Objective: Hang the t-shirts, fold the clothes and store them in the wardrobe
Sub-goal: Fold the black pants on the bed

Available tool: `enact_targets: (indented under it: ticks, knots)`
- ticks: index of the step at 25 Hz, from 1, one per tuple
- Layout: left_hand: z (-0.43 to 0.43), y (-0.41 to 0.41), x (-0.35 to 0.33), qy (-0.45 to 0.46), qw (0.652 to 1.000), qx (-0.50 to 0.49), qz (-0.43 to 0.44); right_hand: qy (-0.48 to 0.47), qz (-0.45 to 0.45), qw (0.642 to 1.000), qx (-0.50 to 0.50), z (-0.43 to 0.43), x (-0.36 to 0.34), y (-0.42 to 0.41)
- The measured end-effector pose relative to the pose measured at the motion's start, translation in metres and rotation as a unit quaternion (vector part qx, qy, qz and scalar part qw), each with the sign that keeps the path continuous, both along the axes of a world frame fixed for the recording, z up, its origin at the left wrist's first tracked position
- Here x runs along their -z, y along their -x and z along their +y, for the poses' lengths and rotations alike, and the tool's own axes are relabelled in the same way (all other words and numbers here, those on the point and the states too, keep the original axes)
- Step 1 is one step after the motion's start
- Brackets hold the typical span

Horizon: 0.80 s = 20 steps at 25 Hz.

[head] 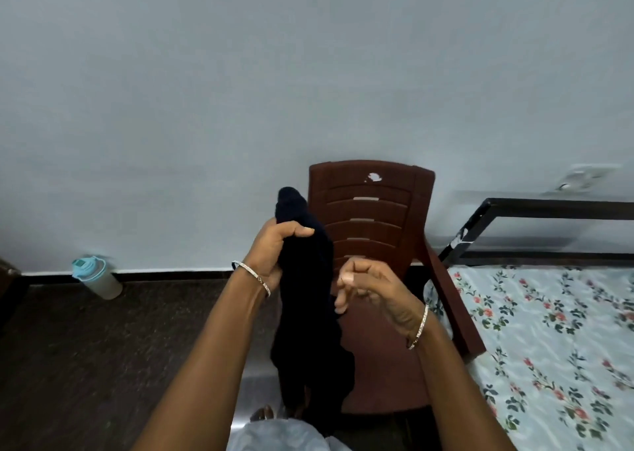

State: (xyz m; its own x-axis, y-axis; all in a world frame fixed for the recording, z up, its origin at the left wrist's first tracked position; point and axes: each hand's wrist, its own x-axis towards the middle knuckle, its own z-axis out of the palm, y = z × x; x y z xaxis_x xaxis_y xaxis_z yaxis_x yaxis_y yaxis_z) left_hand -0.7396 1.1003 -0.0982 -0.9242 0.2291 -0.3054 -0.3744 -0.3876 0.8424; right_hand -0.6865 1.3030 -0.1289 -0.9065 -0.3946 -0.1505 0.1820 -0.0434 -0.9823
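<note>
Left grip (274,255) clenched round the bunched dark garment (308,330), which hangs before the brown chair (374,217). Right grip (370,289) curled beside the cloth; contact cannot be told.

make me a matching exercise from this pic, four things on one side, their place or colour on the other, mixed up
Things:
1 dark garment
2 chair
3 bottle
4 bed sheet

Place or colour:
A on the floor by the wall, at the left
B floral print, at the right
C gripped in the left hand
D brown, its back to the wall

Pairs: 1-C, 2-D, 3-A, 4-B
</note>
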Motion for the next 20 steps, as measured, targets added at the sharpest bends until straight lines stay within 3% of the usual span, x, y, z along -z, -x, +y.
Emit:
enact_targets:
  ticks: [4,7,14,20]
  knots:
    - [0.037,-0.055,-0.047,0.086,0.979,0.155,0.105,-0.044,0.132,0.978,0.157,0.034,-0.049,-0.031]
    - [0.055,-0.088,-0.08,0.103,0.944,0.248,0.192,-0.063,0.186,0.975,0.099,0.053,-0.084,-0.057]
    - [0.092,-0.134,-0.135,0.114,0.934,0.204,0.27,-0.082,0.171,0.972,0.136,0.102,-0.122,-0.123]
    - [0.111,-0.145,-0.172,0.059,0.943,0.177,0.276,-0.234,0.084,0.964,0.096,0.145,-0.116,-0.184]
